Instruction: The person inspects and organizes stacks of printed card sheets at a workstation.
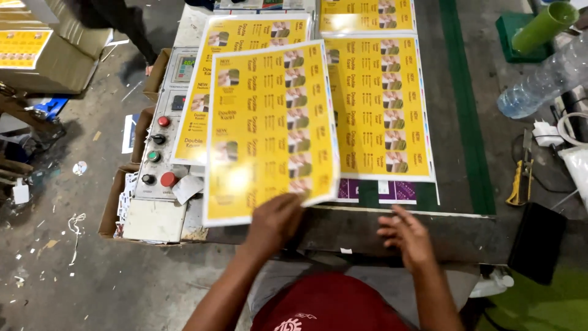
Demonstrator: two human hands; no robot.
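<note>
The left hand [275,220] grips the bottom edge of a lifted yellow printed sheet [269,129] at frame centre — not yet laid down. The right hand [407,236] hovers open and empty, lower right of centre, below another sheet [380,104] already flat on the table [453,122].

Bare dark tabletop [465,236] is lying open before the right hand [407,236], while the control panel [160,132] and yellow printed sheets [380,104] are crowding the left and far side.

Ctrl panel [160,141] w/ red, green, black buttons sat left of the hands; clear plastic bottle [542,79] and green tube [544,26] far upper right; yellow-handled tool [520,178] right.
</note>
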